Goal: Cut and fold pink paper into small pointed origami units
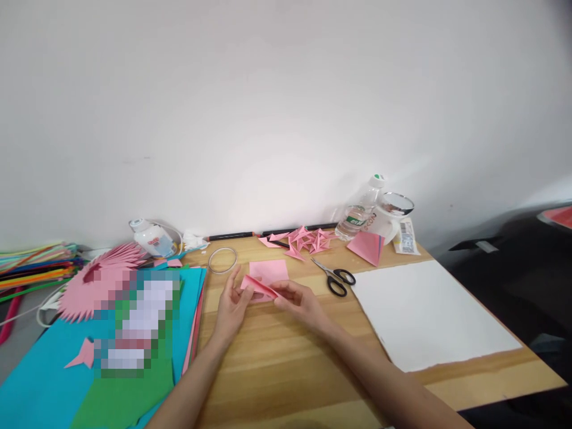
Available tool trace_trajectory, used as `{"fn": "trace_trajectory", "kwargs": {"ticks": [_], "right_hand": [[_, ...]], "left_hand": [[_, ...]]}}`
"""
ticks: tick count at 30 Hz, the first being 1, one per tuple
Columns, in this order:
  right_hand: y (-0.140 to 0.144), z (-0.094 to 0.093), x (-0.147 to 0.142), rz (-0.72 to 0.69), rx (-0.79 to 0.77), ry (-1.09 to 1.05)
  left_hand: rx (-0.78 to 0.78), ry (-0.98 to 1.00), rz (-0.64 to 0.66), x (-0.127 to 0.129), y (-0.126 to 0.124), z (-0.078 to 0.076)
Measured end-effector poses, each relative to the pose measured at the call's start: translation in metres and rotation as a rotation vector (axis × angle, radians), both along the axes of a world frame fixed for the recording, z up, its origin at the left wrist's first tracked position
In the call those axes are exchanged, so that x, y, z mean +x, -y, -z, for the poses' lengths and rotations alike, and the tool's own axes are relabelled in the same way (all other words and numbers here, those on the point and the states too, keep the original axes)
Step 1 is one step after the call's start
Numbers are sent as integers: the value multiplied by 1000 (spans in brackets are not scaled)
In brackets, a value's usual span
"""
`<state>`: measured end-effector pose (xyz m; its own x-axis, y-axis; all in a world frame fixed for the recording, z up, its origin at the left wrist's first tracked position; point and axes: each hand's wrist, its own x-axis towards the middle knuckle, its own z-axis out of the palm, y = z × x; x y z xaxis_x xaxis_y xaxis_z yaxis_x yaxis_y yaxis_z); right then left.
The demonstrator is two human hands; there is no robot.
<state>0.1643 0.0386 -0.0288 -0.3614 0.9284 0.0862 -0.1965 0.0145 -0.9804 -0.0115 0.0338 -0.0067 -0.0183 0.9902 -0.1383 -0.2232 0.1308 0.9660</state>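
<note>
Both hands meet over the pale wooden surface (277, 363): the left hand (230, 307) and right hand (299, 301) pinch opposite ends of a small folded pink paper piece (258, 288), fingers closed on it. Just behind that piece lies a flat pink paper square (269, 270). Black-handled scissors (335, 277) lie right of the square, a clear ring (222, 260) left, and folded pink paper points (306, 240) beyond.

L hand (231, 307) fingers pinched, palm in | R hand (298, 301) pinched, knuckles up | forearms converge
</note>
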Motion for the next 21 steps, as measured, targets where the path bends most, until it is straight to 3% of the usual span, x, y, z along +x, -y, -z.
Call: {"fn": "trace_trajectory", "kwargs": {"ticks": [8, 17, 21], "right_hand": [[3, 1, 1, 25, 116, 70], [6, -7, 1, -23, 80, 70], [4, -8, 4, 78, 110, 160]], "left_hand": [[29, -56, 103, 9, 4, -5], [83, -75, 208, 7, 4, -8], [92, -103, 194, 4, 3, 0]]}}
